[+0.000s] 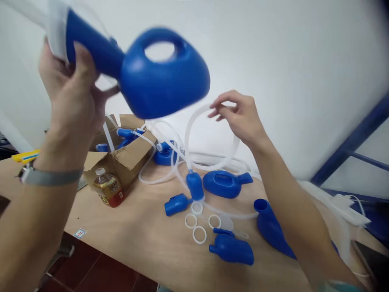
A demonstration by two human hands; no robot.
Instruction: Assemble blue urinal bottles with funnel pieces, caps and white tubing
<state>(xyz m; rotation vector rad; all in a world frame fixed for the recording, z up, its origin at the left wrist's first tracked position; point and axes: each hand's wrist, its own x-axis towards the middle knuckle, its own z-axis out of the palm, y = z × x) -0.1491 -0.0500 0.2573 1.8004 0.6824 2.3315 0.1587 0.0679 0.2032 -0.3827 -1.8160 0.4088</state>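
High at the upper left, my left hand [71, 79] is wrapped round the neck of a blue plastic urinal bottle [167, 87], its handled body pointing right. A whitish collar [57, 30] covers the end of that neck. At centre right, my right hand [238, 115] pinches a translucent hose [189, 132] at the top of its loop. Below it stands a small blue connector cup [195, 185]. Another blue urinal bottle [225, 183] lies beside the cup, and a further blue bottle [273, 229] is partly hidden behind my right forearm.
An open cardboard box [130, 156] with blue parts and hoses stands at the left, a drink bottle [109, 188] before it. White rings [199, 235] and blue cups [232, 248] lie on the wooden table [136, 243]. A white power strip [349, 211] is at the right.
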